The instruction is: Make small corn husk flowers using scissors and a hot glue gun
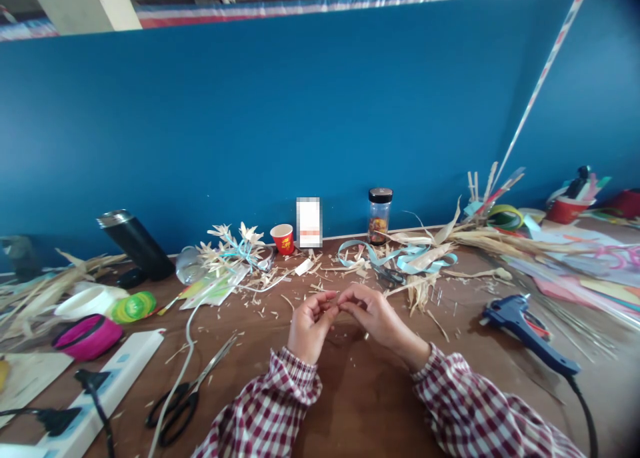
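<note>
Left hand (310, 325), right hand (379, 319) meet fingertip to fingertip, curled nearly closed (contents too small to tell); scissors (187, 395), glue gun (525, 321) flank them, handy.

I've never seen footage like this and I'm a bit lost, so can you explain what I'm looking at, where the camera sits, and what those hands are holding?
There is no machine here, just a person at a craft table. The single picture comes from a camera worn on their head, looking forward and down, so the two arms in checked sleeves are their own. The left hand and right hand meet at the fingertips above the brown table. Whatever they pinch is too small to make out. Around them lie black-handled scissors, a blue glue gun, a white power strip, pale blue ribbon and dry straw-like strips. A red cup and a jar stand by the blue wall.
</note>
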Demonstrator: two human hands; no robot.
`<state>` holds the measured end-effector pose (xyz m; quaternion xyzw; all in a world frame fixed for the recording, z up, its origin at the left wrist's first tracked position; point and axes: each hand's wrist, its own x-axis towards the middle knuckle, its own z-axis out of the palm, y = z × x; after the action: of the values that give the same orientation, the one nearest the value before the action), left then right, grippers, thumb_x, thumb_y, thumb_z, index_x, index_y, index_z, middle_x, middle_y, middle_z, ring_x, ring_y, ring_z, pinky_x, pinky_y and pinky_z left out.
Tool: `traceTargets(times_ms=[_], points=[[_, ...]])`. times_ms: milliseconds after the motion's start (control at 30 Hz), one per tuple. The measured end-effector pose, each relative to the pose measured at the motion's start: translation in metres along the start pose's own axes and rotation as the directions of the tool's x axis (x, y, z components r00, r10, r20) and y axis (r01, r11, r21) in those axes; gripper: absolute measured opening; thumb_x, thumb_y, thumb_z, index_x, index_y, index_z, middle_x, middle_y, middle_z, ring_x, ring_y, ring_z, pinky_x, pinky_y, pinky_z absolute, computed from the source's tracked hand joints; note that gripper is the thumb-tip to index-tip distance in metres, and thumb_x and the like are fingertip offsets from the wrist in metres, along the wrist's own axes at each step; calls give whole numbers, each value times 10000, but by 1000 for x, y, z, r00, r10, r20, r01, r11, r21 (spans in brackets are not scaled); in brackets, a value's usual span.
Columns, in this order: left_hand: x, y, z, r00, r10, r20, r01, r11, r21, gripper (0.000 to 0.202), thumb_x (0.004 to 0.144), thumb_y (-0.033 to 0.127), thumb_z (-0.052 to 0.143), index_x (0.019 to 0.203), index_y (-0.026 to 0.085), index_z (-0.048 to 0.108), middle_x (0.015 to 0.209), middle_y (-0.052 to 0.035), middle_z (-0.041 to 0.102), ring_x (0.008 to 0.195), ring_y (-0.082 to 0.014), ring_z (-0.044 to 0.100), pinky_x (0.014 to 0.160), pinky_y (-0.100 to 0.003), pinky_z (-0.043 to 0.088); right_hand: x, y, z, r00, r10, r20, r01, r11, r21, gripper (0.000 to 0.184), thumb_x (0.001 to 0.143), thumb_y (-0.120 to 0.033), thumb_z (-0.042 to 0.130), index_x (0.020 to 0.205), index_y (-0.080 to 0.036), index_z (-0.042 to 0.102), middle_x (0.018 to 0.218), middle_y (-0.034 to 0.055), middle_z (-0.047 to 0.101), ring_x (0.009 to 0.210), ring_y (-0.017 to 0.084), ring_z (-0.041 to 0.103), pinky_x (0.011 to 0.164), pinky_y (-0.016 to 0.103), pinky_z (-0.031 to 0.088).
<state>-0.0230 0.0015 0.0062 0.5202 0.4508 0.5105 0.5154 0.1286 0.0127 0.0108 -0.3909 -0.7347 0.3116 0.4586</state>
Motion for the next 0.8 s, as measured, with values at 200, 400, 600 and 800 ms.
traceTargets(times_ms=[200,400,600,800], points=[[-2,1,3,999,-15,34,16,1000,-16,356,663,275,664,983,139,590,821,-77,673,650,-155,618,530,-235,484,0,-2,-1,997,-69,-23,66,990,-124,91,835,-195,490,796,-182,571,802,32,590,760,148,538,692,267,428],[-4,-3,7,1000,31,2,-31,999,27,316,653,263,678,939,140,624,718,-55,680,614,-149,618,564,-240,501,-1,-3,-2,996,-84,-15,81,984,-161,92,847,-207,476,811,-190,559,793,28,575,749,150,532,679,263,421],[-2,-1,6,996,3,-91,6,995,99,179,671,310,651,734,144,672,628,-38,659,466,-113,545,444,-215,456,0,-4,-3,996,-85,8,85,974,-208,105,862,-196,443,801,-192,529,786,25,559,758,151,517,680,258,409],[-2,-6,3,997,69,-26,-62,978,199,204,741,325,582,754,149,685,618,-42,652,493,-128,546,467,-218,421,-1,-4,0,997,-72,6,71,969,-237,122,873,-200,416,782,-193,497,774,24,543,733,147,504,657,250,397]])
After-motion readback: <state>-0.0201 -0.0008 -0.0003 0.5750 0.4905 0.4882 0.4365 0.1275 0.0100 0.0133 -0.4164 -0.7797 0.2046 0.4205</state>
